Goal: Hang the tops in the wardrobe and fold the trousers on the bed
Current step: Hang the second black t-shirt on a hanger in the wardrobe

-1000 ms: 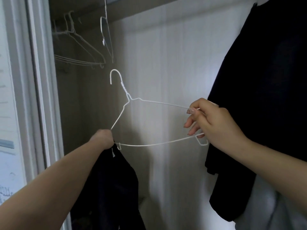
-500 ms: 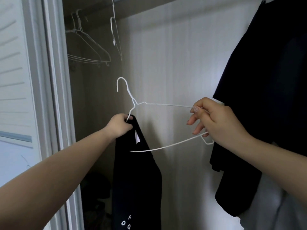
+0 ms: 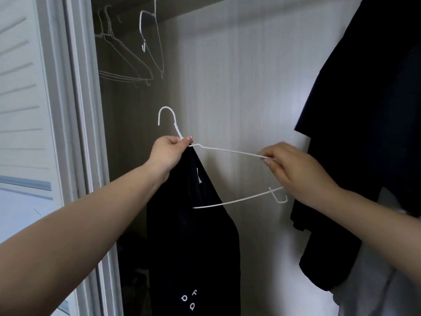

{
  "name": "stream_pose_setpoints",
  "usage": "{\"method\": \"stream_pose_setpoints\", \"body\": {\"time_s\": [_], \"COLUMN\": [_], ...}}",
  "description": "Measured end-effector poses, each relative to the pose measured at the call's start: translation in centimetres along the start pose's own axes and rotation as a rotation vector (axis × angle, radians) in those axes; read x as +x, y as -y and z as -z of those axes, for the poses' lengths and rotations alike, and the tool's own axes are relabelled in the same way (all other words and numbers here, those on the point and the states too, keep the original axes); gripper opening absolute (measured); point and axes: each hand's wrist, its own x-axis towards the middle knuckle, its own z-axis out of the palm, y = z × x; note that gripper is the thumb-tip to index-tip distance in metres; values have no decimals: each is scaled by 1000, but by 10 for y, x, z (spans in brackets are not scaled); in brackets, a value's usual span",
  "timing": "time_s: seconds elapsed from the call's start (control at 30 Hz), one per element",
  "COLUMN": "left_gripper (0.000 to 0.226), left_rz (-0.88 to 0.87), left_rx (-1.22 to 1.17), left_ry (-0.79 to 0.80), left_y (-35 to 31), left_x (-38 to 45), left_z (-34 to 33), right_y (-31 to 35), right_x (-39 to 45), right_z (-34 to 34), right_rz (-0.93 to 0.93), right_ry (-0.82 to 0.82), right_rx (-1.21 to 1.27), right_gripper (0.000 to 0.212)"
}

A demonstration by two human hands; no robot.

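Pale wardrobe panelling [image 3: 239, 87] backed the work. Half threaded onto a white wire hanger [image 3: 230, 152], the black top [image 3: 193, 236] hung limp at its left end: light, soft, likely to slip off thin wire. The left hand [image 3: 169, 153] pinched collar and hanger neck together; the right hand [image 3: 289, 169] pinched the far shoulder wire. The collar seam appeared the best hold. Spare hangers [image 3: 127, 53] hung above.

Both hands hold a white hanger [image 3: 227, 151], left hand [image 3: 169, 153] gripping black top [image 3: 193, 236].
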Motion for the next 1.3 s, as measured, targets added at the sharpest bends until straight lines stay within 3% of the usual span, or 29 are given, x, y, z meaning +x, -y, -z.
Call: {"method": "stream_pose_setpoints", "body": {"time_s": [0.1, 0.2, 0.27, 0.37, 0.43, 0.53, 0.63, 0.77, 1.03, 1.3], "left_gripper": [41, 21, 19, 20, 34, 38, 20, 43, 46, 38], "left_rz": [-2, -21, -35, -42, -45, -67, -88, -77, -124, -278], "left_rx": [17, 7, -3, -26, -58, -48, 50, 234, 588, 724], "left_ry": [14, 21, 23, 40, 52, 42, 7, -73, -55, 14], "left_y": [2, 2, 4, 2, 0, -1, 2, 24, 55, 57], "left_x": [2, 2, 3, 2, 2, 4, 8, 17, 21, 13], "left_z": [1, 0, -2, -2, -2, 2, 13, 32, 27, 12], "right_y": [15, 41, 55, 55, 49, 38, 27, 13, -18, -21], "right_x": [3, -13, -31, -46, -47, -44, -46, -43, -35, -28], "right_z": [8, -10, -37, -83, -109, -129, -134, -119, -68, -47], "right_rz": [389, 662, 581, 273, 157, 55, 92, 139, 115, 129], "right_ry": [-165, -13, 244, 632, 747, 791, 837, 754, 659, 587], "right_rx": [-278, -256, -168, -132, -86, -60, -204, -261, -428, -661], "right_gripper": [29, 31, 39, 68, 81, 82, 53, 31, 31, 33]}}
